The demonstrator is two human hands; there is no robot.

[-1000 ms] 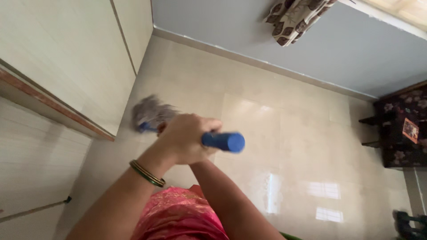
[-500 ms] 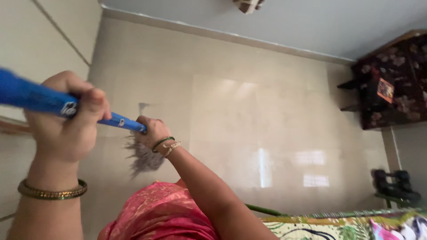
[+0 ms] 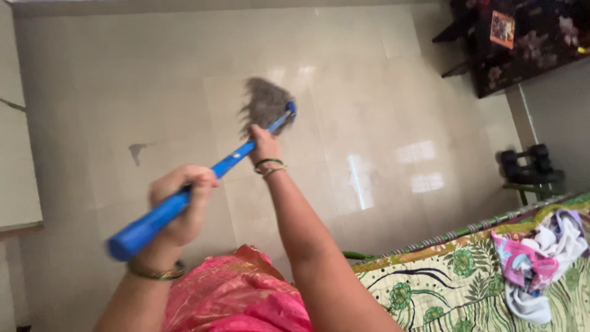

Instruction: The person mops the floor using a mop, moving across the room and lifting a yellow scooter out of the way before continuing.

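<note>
A small rectangular label or card point(image 3: 502, 28), orange-red with a pale border, sits on the dark floral cloth point(image 3: 541, 49) at the top right; its detail is too blurred to tell.

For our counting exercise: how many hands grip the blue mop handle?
2. The left hand holds the upper end near the camera; the right hand holds the blue mop handle lower down, beside the grey mop head.

A glossy beige tiled floor point(image 3: 393, 80) fills most of the view, with window light reflected on it. A bed point(image 3: 442, 289) with a green floral sheet sits at lower right, a heap of crumpled clothes point(image 3: 541, 258) on it. Dark dumbbells point(image 3: 528, 163) lie near a dark floral cabinet point(image 3: 522, 43).
</note>
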